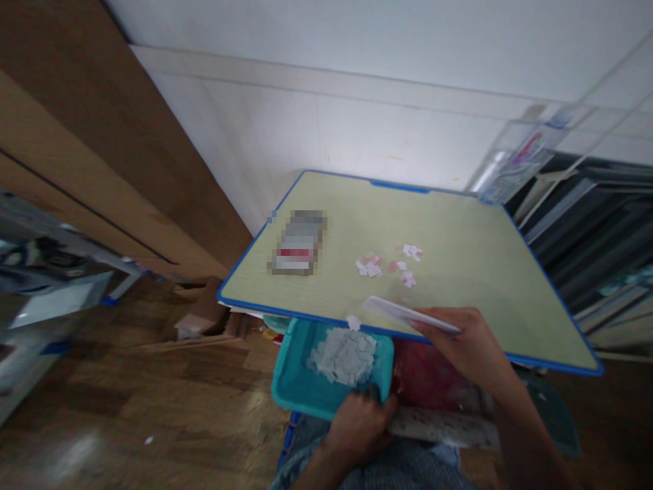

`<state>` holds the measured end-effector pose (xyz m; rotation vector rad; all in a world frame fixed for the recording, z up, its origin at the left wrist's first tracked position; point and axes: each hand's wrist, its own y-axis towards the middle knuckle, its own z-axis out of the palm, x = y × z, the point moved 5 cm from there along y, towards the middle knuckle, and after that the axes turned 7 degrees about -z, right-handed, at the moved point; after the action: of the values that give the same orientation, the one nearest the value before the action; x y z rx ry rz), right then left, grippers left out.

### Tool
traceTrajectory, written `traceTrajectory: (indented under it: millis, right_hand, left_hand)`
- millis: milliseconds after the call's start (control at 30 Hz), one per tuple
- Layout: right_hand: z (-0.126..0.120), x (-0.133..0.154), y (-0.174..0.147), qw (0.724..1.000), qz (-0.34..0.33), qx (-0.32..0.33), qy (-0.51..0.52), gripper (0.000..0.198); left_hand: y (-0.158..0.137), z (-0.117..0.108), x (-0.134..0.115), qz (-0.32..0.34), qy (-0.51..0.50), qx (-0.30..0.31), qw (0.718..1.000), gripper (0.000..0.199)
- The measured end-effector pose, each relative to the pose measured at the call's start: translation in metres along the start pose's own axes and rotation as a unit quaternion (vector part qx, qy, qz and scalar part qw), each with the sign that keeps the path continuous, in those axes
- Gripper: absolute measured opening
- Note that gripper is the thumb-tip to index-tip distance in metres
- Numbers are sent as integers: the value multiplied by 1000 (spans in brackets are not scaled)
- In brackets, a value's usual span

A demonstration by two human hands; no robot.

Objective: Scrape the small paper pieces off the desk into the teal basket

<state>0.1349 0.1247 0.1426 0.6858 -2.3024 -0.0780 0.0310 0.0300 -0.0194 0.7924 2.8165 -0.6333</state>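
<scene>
My left hand (360, 425) grips the near edge of a teal tray (293, 384), held just below the front edge of the table (459, 224). The tray holds a heap of small white paper scraps (343, 355). One scrap (353, 322) lies right at the table's edge above the tray. My right hand (469, 344) holds a flat white card (408, 314) with its edge on the tabletop near the front edge. Several more white and pink paper scraps (388, 265) lie scattered on the table beyond the card.
A blurred boxy object (298, 243) sits at the table's left side. A clear plastic holder (515, 163) stands at the far right corner by the white wall. A wooden cabinet (102, 136) stands left, dark frames (586, 224) lean right, clutter lies on the wood floor (194, 327).
</scene>
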Motion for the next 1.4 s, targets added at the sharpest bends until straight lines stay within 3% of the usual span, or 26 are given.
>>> traceTrajectory:
  millis: [167, 400, 600, 733, 900, 1033, 1167, 1300, 1400]
  right_hand:
    - [9, 8, 2, 997, -37, 58, 26, 21]
    - [-11, -19, 20, 996, -30, -70, -46, 20]
    - [-10, -26, 32, 996, -53, -38, -59, 19]
    - [-14, -21, 32, 995, -49, -71, -52, 19]
    - [-8, -17, 32, 997, -70, -10, -28, 18]
    - [-12, -16, 29, 998, -53, -44, -12, 19]
    - [-5, -12, 26, 998, -60, 15, 22, 21]
    - [-4, -13, 22, 998, -52, -3, 29, 21]
    - [1, -13, 20, 997, -60, 24, 36, 22]
  left_hand:
    - [0, 0, -1, -3, 2, 4, 1000, 40]
    - [-1, -4, -1, -1, 0, 0, 1000, 28]
    - [1, 1, 0, -15, -10, -6, 1000, 29]
    - [1, 4, 0, -3, -17, -22, 1000, 29]
    - [3, 11, 1, 7, -16, -30, 999, 29]
    - [5, 17, 3, 8, -20, -32, 999, 28]
    - [7, 19, 3, 16, -17, -34, 999, 25]
    - [7, 19, 3, 17, -16, -33, 999, 25]
    - [6, 18, 3, 16, -14, -30, 999, 27]
